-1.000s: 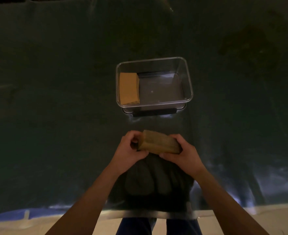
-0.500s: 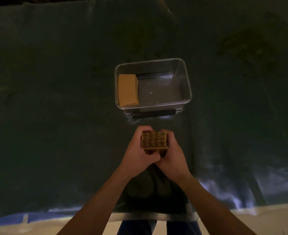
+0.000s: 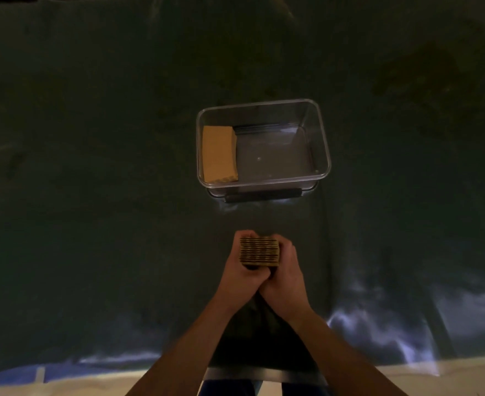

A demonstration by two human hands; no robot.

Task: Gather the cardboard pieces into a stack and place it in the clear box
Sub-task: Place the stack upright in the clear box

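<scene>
A stack of cardboard pieces (image 3: 259, 250) is held upright between both hands, its corrugated edges facing me. My left hand (image 3: 239, 271) grips its left side and my right hand (image 3: 284, 274) grips its right side, the heels of the hands touching below it. Beyond the hands stands the clear box (image 3: 319, 155), rectangular and open on top. Another cardboard stack (image 3: 219, 153) lies flat inside the box against its left wall; the rest of the box floor is bare.
A dark green cloth (image 3: 92, 195) covers the table, with shiny wrinkles at the lower right. A black handle bar (image 3: 262, 194) runs along the box's near side. The table's pale near edge (image 3: 407, 375) shows at the bottom.
The stack was turned from lying sideways between the hands to end-on with its corrugated edges toward me, and the hands closed in together around it. The box has not moved.
</scene>
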